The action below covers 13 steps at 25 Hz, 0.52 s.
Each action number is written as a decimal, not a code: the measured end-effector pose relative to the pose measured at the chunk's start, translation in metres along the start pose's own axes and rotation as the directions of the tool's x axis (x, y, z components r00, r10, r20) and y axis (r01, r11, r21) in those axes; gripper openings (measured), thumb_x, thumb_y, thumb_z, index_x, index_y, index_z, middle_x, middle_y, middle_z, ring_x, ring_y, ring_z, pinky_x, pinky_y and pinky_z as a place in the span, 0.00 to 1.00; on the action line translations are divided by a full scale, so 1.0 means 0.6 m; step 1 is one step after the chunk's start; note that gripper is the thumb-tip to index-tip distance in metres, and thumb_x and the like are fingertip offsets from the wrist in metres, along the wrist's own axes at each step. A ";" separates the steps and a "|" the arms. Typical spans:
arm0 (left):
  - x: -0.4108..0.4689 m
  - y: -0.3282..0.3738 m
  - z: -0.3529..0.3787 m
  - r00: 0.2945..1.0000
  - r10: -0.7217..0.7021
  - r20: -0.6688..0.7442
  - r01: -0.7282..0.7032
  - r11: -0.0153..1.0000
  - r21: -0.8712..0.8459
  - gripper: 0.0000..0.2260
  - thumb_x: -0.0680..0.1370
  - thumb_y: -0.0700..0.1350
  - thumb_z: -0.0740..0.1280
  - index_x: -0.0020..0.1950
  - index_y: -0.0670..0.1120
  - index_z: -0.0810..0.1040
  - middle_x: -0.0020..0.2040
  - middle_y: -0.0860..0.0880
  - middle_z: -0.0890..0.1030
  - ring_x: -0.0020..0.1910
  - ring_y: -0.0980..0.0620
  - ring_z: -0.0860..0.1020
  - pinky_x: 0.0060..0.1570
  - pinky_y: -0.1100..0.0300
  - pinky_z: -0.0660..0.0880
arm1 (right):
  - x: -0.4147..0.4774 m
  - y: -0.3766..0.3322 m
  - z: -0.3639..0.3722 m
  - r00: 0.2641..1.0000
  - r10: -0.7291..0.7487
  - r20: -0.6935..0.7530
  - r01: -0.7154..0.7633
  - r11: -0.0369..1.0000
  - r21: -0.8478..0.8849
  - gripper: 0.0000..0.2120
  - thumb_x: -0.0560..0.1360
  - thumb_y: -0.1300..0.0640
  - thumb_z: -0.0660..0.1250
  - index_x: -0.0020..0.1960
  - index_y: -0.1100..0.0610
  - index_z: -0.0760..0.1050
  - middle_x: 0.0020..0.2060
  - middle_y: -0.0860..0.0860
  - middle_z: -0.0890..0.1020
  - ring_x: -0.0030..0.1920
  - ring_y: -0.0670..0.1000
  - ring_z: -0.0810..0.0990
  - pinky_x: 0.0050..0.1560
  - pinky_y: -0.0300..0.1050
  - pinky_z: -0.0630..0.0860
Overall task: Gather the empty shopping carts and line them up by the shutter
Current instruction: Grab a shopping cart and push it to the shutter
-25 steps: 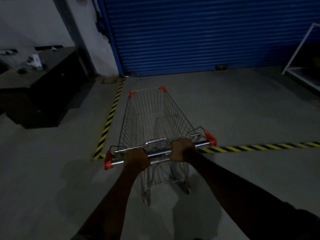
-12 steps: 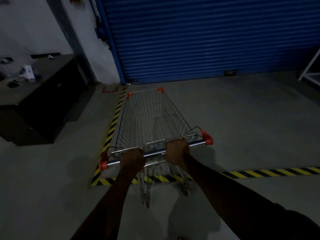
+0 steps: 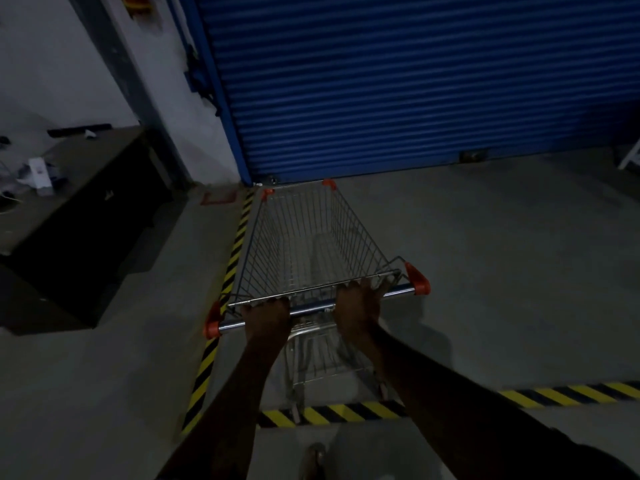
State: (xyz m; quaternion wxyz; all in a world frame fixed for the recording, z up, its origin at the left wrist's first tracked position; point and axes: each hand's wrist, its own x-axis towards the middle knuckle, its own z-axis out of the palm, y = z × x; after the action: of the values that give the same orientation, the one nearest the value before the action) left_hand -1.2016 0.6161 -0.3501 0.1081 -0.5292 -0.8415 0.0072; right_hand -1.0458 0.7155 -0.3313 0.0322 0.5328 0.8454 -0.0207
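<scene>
An empty wire shopping cart (image 3: 311, 237) with orange corner caps stands on the concrete floor. Its front end almost touches the bottom left of the blue roller shutter (image 3: 415, 81). My left hand (image 3: 266, 315) is closed around the chrome handle bar (image 3: 311, 309), left of its middle. My right hand (image 3: 358, 306) rests its palm on the bar right of the middle, with the fingers stretched forward and apart over the basket's rear wires. No other cart is in view.
Yellow-black floor tape runs along the cart's left side (image 3: 235, 251) and across behind its rear wheels (image 3: 346, 412). A dark low cabinet (image 3: 86, 209) with small items stands at the left. A white frame (image 3: 630, 157) shows at the right edge.
The cart has rolled forward over the tape line, right up to the shutter. My right hand's fingers have lifted from a closed grip and spread out; my left hand still grips the bar.
</scene>
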 end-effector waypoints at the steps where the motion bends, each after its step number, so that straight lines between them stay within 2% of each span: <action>1: 0.043 -0.017 0.016 1.000 0.017 -0.019 -0.017 1.000 -0.009 0.24 0.54 0.60 0.85 0.36 0.47 0.81 0.27 0.47 0.78 0.26 0.42 0.79 0.41 0.39 0.78 | 0.036 -0.012 -0.007 1.000 -0.028 0.004 0.028 0.999 -0.038 0.10 0.80 0.52 0.65 0.59 0.54 0.79 0.58 0.55 0.82 0.67 0.61 0.73 0.74 0.72 0.53; 4: 0.154 -0.061 0.059 0.994 0.070 -0.081 -0.068 0.997 0.023 0.24 0.55 0.62 0.84 0.35 0.47 0.79 0.27 0.46 0.75 0.25 0.43 0.77 0.35 0.47 0.78 | 0.134 -0.044 -0.016 0.997 -0.062 -0.035 0.061 0.998 -0.024 0.14 0.78 0.49 0.66 0.61 0.52 0.78 0.59 0.54 0.81 0.66 0.60 0.73 0.73 0.67 0.56; 7: 0.255 -0.093 0.099 0.979 0.148 -0.139 -0.136 0.987 0.089 0.22 0.59 0.62 0.82 0.34 0.47 0.77 0.28 0.46 0.74 0.26 0.45 0.76 0.32 0.56 0.72 | 0.227 -0.076 -0.030 0.998 -0.062 -0.021 0.062 0.998 -0.027 0.17 0.78 0.47 0.65 0.63 0.53 0.76 0.59 0.54 0.81 0.64 0.61 0.73 0.71 0.64 0.59; 10: 0.347 -0.113 0.112 0.973 0.186 -0.140 -0.171 0.979 0.109 0.19 0.59 0.58 0.81 0.34 0.49 0.76 0.28 0.47 0.74 0.26 0.46 0.75 0.31 0.58 0.68 | 0.316 -0.101 -0.035 0.998 -0.041 -0.040 0.041 0.999 -0.010 0.17 0.77 0.48 0.65 0.63 0.52 0.76 0.59 0.53 0.81 0.63 0.60 0.74 0.70 0.63 0.60; 13: 0.433 -0.147 0.132 0.975 0.205 -0.083 -0.206 0.979 0.002 0.21 0.56 0.56 0.84 0.34 0.47 0.78 0.29 0.46 0.77 0.27 0.43 0.78 0.32 0.55 0.75 | 0.396 -0.123 -0.034 0.994 -0.074 -0.078 0.077 0.996 0.036 0.23 0.74 0.43 0.66 0.65 0.52 0.75 0.60 0.53 0.80 0.64 0.61 0.72 0.68 0.63 0.61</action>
State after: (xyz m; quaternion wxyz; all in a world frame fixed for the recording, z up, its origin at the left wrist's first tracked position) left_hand -1.4033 0.8175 -0.3709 0.1397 -0.6137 -0.7771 -0.0063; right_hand -1.2154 0.8989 -0.3293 -0.0116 0.5015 0.8649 -0.0179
